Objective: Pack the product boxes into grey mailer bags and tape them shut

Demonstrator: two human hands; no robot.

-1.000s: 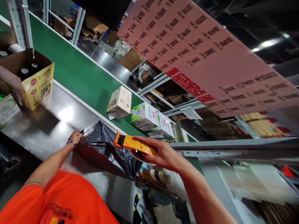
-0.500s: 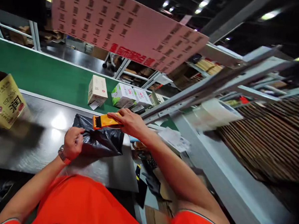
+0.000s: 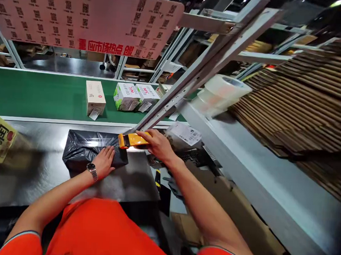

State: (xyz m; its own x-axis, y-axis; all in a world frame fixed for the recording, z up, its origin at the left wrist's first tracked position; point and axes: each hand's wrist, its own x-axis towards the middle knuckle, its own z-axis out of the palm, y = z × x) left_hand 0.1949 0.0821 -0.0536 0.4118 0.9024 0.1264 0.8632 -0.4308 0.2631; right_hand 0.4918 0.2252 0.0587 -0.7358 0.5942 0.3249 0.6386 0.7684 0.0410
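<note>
A box-shaped package wrapped in black plastic [image 3: 82, 147] lies on the metal table [image 3: 42, 181] in front of me. My left hand [image 3: 104, 162] rests flat on its top, near the right end, fingers stretched out. In my right hand [image 3: 159, 144] is an orange tape dispenser [image 3: 137, 140], gripped from the right side. The dispenser's front end is at the package's right edge; whether it touches the plastic I cannot tell. Any tape between them is hard to make out.
Behind the table runs a green conveyor belt [image 3: 40, 94] bearing a cream carton [image 3: 95, 97] and white-green cartons [image 3: 126, 96]. A yellow bag [image 3: 0, 139] stands at left. Slanted metal posts [image 3: 186, 88], clear tape rolls [image 3: 220, 93] and stacked cardboard [image 3: 303, 100] occupy the right.
My left hand has let go of the pinched plastic and now lies flat on the package. The tape dispenser has shifted right to the package's end. The camera view has turned.
</note>
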